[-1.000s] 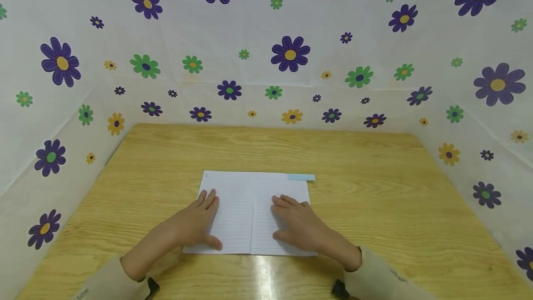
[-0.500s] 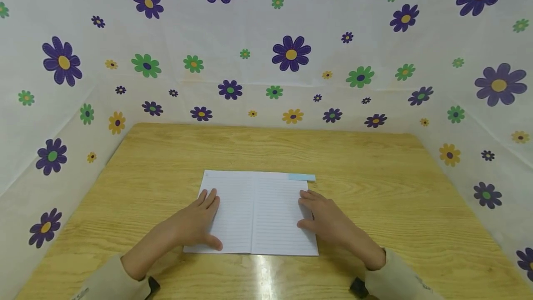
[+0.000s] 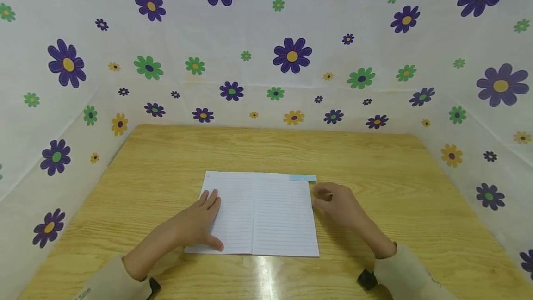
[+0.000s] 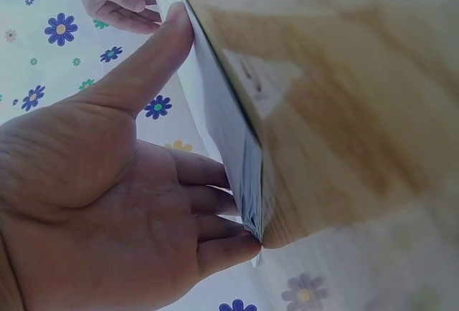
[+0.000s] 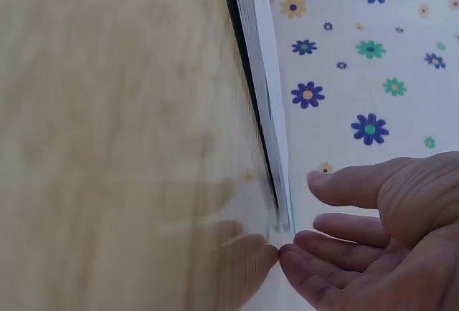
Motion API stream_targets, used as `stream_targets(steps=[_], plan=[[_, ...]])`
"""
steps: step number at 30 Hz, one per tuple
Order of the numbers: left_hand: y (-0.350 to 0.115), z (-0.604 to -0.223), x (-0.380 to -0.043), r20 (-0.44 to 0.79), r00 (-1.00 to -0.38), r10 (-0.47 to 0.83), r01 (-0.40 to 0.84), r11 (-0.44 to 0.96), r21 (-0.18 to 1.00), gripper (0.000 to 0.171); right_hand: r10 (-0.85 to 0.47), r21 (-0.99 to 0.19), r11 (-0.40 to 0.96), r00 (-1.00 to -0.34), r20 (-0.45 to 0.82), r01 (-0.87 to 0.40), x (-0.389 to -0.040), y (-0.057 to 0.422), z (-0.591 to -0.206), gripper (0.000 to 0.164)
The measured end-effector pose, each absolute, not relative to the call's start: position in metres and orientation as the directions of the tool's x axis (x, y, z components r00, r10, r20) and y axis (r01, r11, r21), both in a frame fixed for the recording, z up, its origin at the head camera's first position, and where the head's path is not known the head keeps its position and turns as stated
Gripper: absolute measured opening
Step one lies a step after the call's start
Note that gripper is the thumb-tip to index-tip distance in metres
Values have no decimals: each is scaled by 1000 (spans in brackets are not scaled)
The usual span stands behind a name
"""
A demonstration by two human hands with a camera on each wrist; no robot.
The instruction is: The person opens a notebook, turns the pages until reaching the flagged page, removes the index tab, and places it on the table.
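Observation:
A lined notebook (image 3: 283, 219) lies open on the wooden table, its white pages spread flat. A pale blue paper strip (image 3: 302, 178) lies along the top of the right page and sticks out past its corner. My left hand (image 3: 197, 221) rests on the left page with fingers spread and thumb near the lower edge. Just beyond the right page's outer edge is my right hand (image 3: 343, 203), fingers loosely bent, holding nothing. In the right wrist view, its fingertips (image 5: 290, 257) are low by the notebook's corner and the thumb is apart from them.
The wooden table (image 3: 374, 161) extends around the notebook on all sides. White cloth (image 3: 250, 22) printed with purple, green and yellow flowers hangs behind it and along both sides. Beige sleeves (image 3: 408, 274) with dark wrist pieces cover the forearms.
My right hand has slid off the right page, moving right to beyond its outer edge near the blue strip, and its fingers have bent more. The left hand stays put on the left page.

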State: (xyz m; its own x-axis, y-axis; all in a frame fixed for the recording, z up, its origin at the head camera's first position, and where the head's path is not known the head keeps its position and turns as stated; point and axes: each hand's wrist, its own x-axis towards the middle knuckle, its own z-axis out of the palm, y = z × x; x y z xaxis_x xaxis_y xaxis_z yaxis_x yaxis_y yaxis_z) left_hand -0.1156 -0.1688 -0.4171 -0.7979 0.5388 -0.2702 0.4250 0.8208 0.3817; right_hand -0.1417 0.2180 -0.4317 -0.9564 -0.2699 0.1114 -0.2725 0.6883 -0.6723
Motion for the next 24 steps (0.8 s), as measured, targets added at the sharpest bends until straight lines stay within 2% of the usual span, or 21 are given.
stream_targets(steps=[10, 24], plan=[[-168, -416, -115, -270, -798, 539, 431, 823, 370, 116, -256, -686, 676, -959, 125, -270, -172, 231, -437, 42], [-168, -415, -115, -279, -797, 536, 418, 823, 385, 117, -314, -683, 666, -943, 109, -301, -203, 228, -441, 36]])
